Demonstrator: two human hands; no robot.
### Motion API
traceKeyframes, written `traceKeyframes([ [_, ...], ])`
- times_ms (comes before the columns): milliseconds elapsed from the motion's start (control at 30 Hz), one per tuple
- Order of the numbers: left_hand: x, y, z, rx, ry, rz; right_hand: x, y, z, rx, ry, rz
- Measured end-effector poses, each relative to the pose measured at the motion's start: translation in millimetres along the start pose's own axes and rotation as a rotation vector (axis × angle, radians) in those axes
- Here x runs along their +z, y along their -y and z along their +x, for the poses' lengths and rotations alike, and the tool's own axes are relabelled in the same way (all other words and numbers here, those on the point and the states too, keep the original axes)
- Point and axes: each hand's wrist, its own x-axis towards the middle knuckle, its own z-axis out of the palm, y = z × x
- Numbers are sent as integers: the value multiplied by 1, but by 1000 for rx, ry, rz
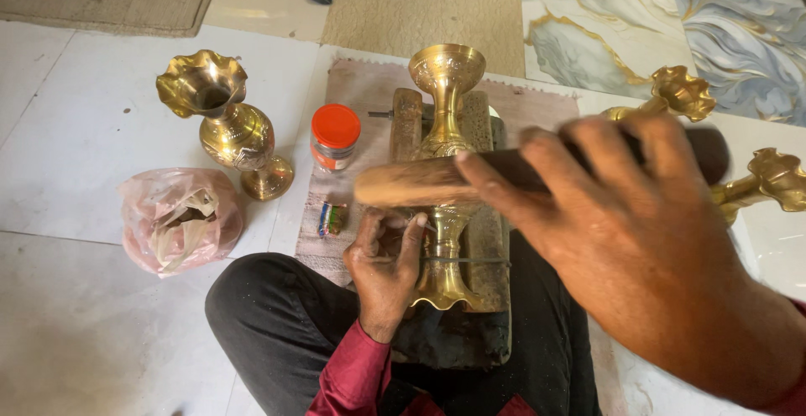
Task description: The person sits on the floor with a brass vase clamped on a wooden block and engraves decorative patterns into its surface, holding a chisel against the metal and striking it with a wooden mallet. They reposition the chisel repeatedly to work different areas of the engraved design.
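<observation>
One brass vase (446, 172) lies on a wooden block (485, 240) over the person's lap. Left hand (384, 263) pinches a thin metal tool (467, 260) against its stem. Right hand (613, 206), raised, is closed around a wooden mallet (420, 183), blocking part of the vase. Three more brass vases: one upright at left (225, 122), two at right (672, 97) (768, 181). One orange-lidded jar (334, 136), one pink plastic bag (179, 219).
</observation>
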Motion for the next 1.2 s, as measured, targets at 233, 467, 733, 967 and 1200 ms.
traceKeyframes([
  [233,-18,-8,28,290,238,62,40,-2,-60,249,86,288],
  [467,-21,-21,79,419,870,314,95,38,-108,581,21,716],
  [733,-12,-49,98,498,1107,506,106,79,-142,730,-45,662],
  [967,-6,-65,97,534,1161,547,104,80,-145,770,56,587],
  [1200,-5,-64,101,518,1198,582,106,90,-161,869,-366,801],
])
